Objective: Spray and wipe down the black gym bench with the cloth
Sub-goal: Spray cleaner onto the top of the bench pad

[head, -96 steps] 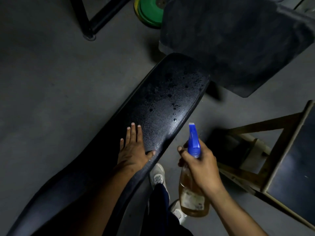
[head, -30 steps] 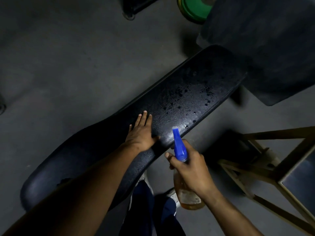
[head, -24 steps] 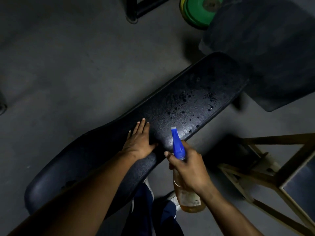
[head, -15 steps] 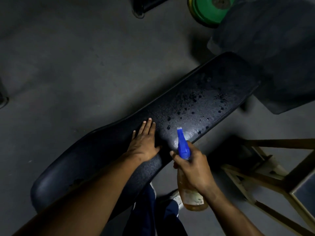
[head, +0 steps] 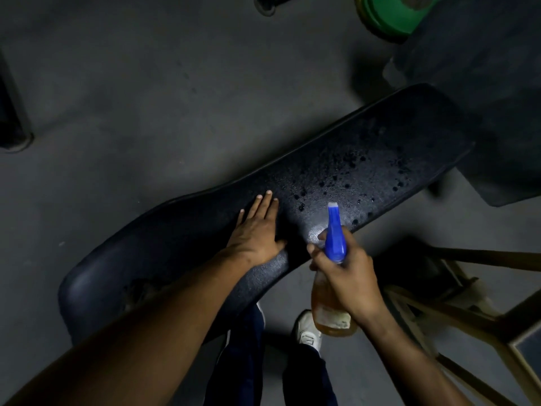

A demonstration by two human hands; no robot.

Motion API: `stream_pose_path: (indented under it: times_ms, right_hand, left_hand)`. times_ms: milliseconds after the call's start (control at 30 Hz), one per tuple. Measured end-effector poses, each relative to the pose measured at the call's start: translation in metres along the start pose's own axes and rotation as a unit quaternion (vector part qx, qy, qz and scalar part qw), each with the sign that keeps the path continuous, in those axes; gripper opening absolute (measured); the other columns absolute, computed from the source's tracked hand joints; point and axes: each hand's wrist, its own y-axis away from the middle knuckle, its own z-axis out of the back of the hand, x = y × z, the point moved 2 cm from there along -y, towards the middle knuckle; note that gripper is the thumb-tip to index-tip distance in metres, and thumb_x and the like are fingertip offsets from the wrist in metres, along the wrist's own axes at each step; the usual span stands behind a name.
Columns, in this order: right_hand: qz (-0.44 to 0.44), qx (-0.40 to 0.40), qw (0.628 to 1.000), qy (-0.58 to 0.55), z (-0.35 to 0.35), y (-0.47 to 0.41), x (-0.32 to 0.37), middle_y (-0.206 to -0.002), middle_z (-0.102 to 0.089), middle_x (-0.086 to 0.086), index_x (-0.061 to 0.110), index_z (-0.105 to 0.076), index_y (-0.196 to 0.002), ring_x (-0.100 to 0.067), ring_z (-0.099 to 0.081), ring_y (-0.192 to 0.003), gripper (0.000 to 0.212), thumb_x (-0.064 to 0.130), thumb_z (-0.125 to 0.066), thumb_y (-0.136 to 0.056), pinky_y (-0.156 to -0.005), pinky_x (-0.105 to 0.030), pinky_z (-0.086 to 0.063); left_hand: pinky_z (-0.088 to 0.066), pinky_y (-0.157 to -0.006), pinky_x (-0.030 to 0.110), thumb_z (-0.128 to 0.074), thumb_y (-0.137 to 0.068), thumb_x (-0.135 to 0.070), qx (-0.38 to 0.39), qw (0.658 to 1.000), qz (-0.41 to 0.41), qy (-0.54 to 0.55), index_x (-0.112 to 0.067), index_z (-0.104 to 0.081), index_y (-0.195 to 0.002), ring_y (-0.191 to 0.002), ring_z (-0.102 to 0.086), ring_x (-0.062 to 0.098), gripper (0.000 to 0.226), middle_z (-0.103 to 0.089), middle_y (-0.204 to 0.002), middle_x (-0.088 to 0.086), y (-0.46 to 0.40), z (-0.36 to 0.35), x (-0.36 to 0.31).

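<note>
On the bench (head: 366, 159), left hand (head: 254, 232) flat — right hand (head: 345, 273) grips spray bottle (head: 333, 288), trigger finger seemingly hidden.

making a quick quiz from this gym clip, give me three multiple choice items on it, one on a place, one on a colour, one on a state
1. Where does the left hand lie?
A. flat on the black bench
B. on the floor
C. on the wooden frame

2. What colour is the trigger head of the spray bottle?
A. red
B. blue
C. white

3. What is the state of the bench's far part?
A. covered by a towel
B. torn open
C. dotted with droplets

Answers:
1 A, the fingers are straight on the padding.
2 B, the head is blue above the amber bottle that the right hand grips.
3 C, dark beads speckle the surface beyond the nozzle.
</note>
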Motion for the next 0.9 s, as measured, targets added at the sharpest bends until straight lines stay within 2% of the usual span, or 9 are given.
stream_pose_path:
  times_ms: [133,300,333,400,467,533,567,800,900]
  right_hand:
    - [0.034,0.024,0.999,-0.007,0.013,0.008,0.011,-0.078,-0.072,-0.011,0.026,-0.056,-0.102,-0.033,-0.074,-0.079,0.042,0.057,-0.070,-0.078,-0.077,-0.052,-0.059]
    - [0.084,0.057,0.994,-0.047,0.018,0.010,0.048,-0.096,-0.070,-0.008,0.032,-0.055,-0.105,-0.037,-0.069,-0.083,0.044,0.056,-0.074,-0.073,-0.082,-0.056,-0.058]
    - [0.096,0.063,0.992,-0.051,0.017,0.009,0.057,-0.093,-0.071,-0.005,0.034,-0.056,-0.104,-0.032,-0.069,-0.081,0.042,0.055,-0.075,-0.072,-0.083,-0.052,-0.059]
    - [0.130,0.076,0.987,-0.056,0.013,0.006,0.077,-0.085,-0.071,0.015,0.034,-0.059,-0.100,-0.012,-0.068,-0.077,0.035,0.048,-0.078,-0.075,-0.081,-0.038,-0.057]
    - [0.154,0.101,0.979,-0.083,0.005,0.001,0.091,-0.078,-0.067,0.026,0.031,-0.059,-0.098,0.005,-0.061,-0.070,0.029,0.029,-0.083,-0.083,-0.073,-0.019,-0.051]
    - [0.159,0.129,0.973,-0.107,-0.006,-0.004,0.101,-0.072,-0.064,0.022,0.022,-0.059,-0.096,0.005,-0.055,-0.064,0.026,0.010,-0.081,-0.089,-0.065,-0.010,-0.047]
    - [0.166,0.129,0.972,-0.108,-0.012,-0.007,0.105,-0.072,-0.062,0.023,0.019,-0.058,-0.095,0.003,-0.054,-0.065,0.025,0.009,-0.081,-0.090,-0.064,-0.011,-0.047]
    - [0.212,0.158,0.958,-0.112,-0.050,-0.013,0.119,-0.076,-0.061,0.015,0.014,-0.055,-0.098,0.001,-0.058,-0.070,0.029,0.014,-0.083,-0.090,-0.067,-0.013,-0.049]
    - [0.201,0.190,0.956,-0.097,-0.063,-0.013,0.114,-0.090,-0.067,0.012,0.006,-0.059,-0.110,0.003,-0.062,-0.077,0.035,0.012,-0.085,-0.087,-0.066,-0.011,-0.051]
  left_hand:
    - [-0.003,-0.126,0.045,-0.062,-0.088,-0.050,-0.017,0.998,0.041,0.039,-0.018,-0.004,-0.160,-0.155,0.009,0.016,0.098,0.014,-0.168,-0.003,0.019,-0.010,-0.003]
    - [-0.004,-0.126,0.045,-0.059,-0.089,-0.054,-0.042,0.992,0.091,0.073,-0.018,-0.006,-0.160,-0.155,0.005,0.019,0.096,0.010,-0.169,0.000,0.058,-0.015,0.003]
    - [-0.004,-0.126,0.045,-0.058,-0.089,-0.054,-0.048,0.991,0.101,0.080,-0.018,-0.006,-0.160,-0.155,0.006,0.019,0.095,0.009,-0.169,0.000,0.066,-0.015,0.006]
    - [-0.005,-0.125,0.045,-0.058,-0.089,-0.054,-0.063,0.986,0.124,0.093,-0.019,-0.007,-0.160,-0.155,0.005,0.019,0.094,0.008,-0.169,0.000,0.083,-0.014,0.015]
    - [-0.005,-0.125,0.045,-0.059,-0.089,-0.054,-0.073,0.982,0.145,0.100,-0.019,-0.008,-0.160,-0.155,0.004,0.019,0.094,0.006,-0.169,0.001,0.096,-0.014,0.024]
    - [-0.005,-0.125,0.045,-0.059,-0.090,-0.054,-0.085,0.977,0.167,0.104,-0.019,-0.008,-0.160,-0.155,0.003,0.020,0.094,0.004,-0.169,0.002,0.110,-0.015,0.035]
    - [-0.005,-0.125,0.045,-0.059,-0.090,-0.054,-0.092,0.975,0.176,0.102,-0.019,-0.008,-0.160,-0.155,0.002,0.021,0.094,0.004,-0.169,0.002,0.117,-0.015,0.040]
    - [-0.005,-0.125,0.046,-0.060,-0.089,-0.056,-0.123,0.959,0.239,0.086,-0.018,-0.009,-0.160,-0.155,-0.001,0.024,0.094,0.001,-0.169,0.005,0.156,-0.027,0.079]
    - [-0.007,-0.125,0.049,-0.061,-0.088,-0.057,-0.138,0.950,0.267,0.081,-0.017,-0.013,-0.159,-0.155,-0.004,0.027,0.095,-0.002,-0.169,0.008,0.170,-0.031,0.096]
